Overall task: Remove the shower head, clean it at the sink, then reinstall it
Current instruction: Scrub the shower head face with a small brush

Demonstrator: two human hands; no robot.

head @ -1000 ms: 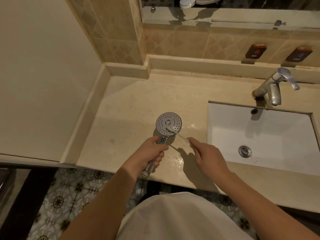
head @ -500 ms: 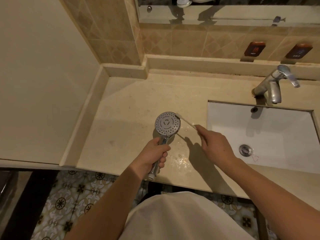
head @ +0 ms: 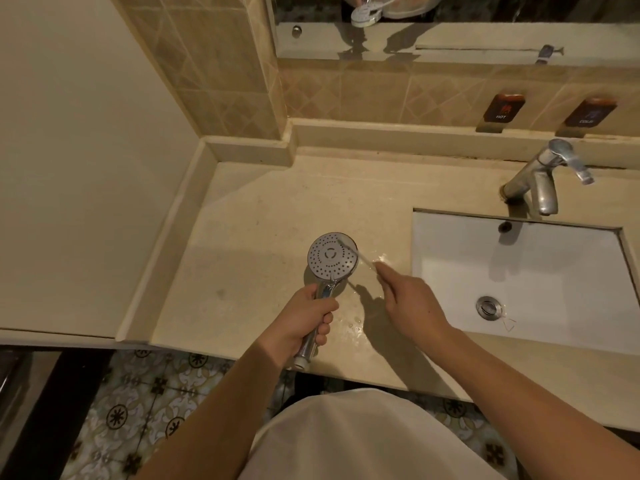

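Shower head [head: 332, 256] at frame center, held over the counter [head: 263, 216], spray face up toward the camera, chrome handle running down toward the lower edge. Left hand [head: 304, 323] wrapped round the handle, fingers curled, thumb on top; handle end sticks out below the hand past the counter's front edge. Right hand [head: 412, 306] just right of it, pinching a thin white brush [head: 356, 255]; the brush slants up-left, its tip touching the upper right part of the spray face. Exact finger grip on the brush is hard to make out. Wet patches on the counter below and right of the head. Sink [head: 540, 282] at right of frame, white, rectangular, drain [head: 488, 307] in its lower middle, well apart from the head. Tap [head: 543, 178] at upper right behind the sink. Mirror [head: 450, 26] along the top edge, shower head's reflection in it. Two dark hot/cold labels on the tiled wall, upper right. Patterned floor tiles at lower left.
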